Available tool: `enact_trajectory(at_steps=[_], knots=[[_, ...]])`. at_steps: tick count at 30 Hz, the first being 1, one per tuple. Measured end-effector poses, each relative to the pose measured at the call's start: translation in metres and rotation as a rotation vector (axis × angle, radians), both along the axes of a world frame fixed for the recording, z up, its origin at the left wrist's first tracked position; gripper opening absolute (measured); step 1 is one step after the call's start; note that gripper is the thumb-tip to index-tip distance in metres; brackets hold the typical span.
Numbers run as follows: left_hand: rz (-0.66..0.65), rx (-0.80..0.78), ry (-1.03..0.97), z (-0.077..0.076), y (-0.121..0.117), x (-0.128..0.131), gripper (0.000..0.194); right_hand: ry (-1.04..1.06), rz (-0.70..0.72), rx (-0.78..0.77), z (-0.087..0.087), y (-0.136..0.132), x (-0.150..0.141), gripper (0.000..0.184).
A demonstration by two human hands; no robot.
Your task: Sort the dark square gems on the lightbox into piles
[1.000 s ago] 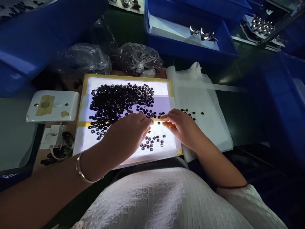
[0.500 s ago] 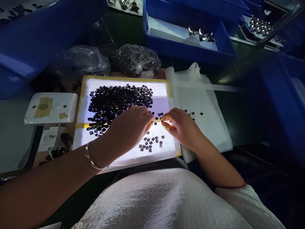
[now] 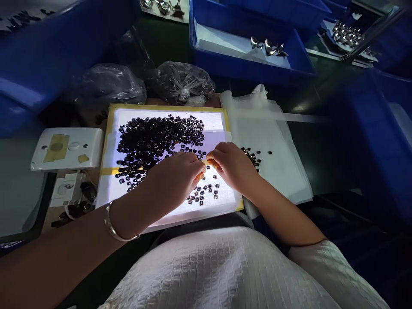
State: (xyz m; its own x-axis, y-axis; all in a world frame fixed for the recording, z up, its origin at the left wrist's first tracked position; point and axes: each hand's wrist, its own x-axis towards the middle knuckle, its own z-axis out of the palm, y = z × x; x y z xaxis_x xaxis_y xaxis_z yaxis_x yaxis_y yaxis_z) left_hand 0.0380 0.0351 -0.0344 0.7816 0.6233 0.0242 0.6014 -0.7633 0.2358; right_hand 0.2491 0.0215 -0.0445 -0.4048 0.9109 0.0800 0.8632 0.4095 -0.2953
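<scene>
A lit white panel edged with yellow tape lies in front of me. Small dark square parts are heaped in a pile on its far left, and several loose parts are spread nearer to me. Over the middle, my left hand has its thumb and fingers pinched together; whatever sits in the tips is hidden. Just to its right, my right hand is closed with its fingertips pointing left, and I cannot make out what they hold. Yellowish covers wrap fingertips on both hands.
White sheets lie right of the panel, with a small cluster of dark parts on them. Clear plastic bags stand behind. A white switch plate is at left. Blue bins holding shiny metal pieces stand at the back.
My right hand has moved left, its fingertips coming close to my left hand and closing together. My left hand moved slightly right, then back. More dark parts show on the white sheets.
</scene>
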Motion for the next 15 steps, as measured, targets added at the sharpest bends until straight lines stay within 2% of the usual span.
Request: enact_trajectory(at_steps=[3, 6, 9, 12, 15], knots=[[0.008, 0.041, -0.05, 0.0, 0.001, 0.002, 0.009, 0.022, -0.041, 0.001, -0.001, -0.002, 0.004, 0.025], [-0.008, 0.057, -0.074, -0.001, 0.002, 0.006, 0.017, 0.113, -0.061, -0.048, 0.008, -0.01, 0.013, 0.022], [-0.034, 0.045, -0.029, -0.003, 0.004, 0.011, 0.016, 0.138, -0.006, -0.169, 0.02, -0.019, 0.022, 0.021], [-0.043, 0.051, -0.011, -0.009, 0.007, 0.014, 0.016, 0.107, 0.053, -0.262, 0.024, -0.021, 0.026, 0.019], [-0.048, 0.081, -0.045, -0.015, 0.009, 0.011, 0.019, 0.135, -0.011, -0.193, 0.018, -0.012, 0.025, 0.015]])
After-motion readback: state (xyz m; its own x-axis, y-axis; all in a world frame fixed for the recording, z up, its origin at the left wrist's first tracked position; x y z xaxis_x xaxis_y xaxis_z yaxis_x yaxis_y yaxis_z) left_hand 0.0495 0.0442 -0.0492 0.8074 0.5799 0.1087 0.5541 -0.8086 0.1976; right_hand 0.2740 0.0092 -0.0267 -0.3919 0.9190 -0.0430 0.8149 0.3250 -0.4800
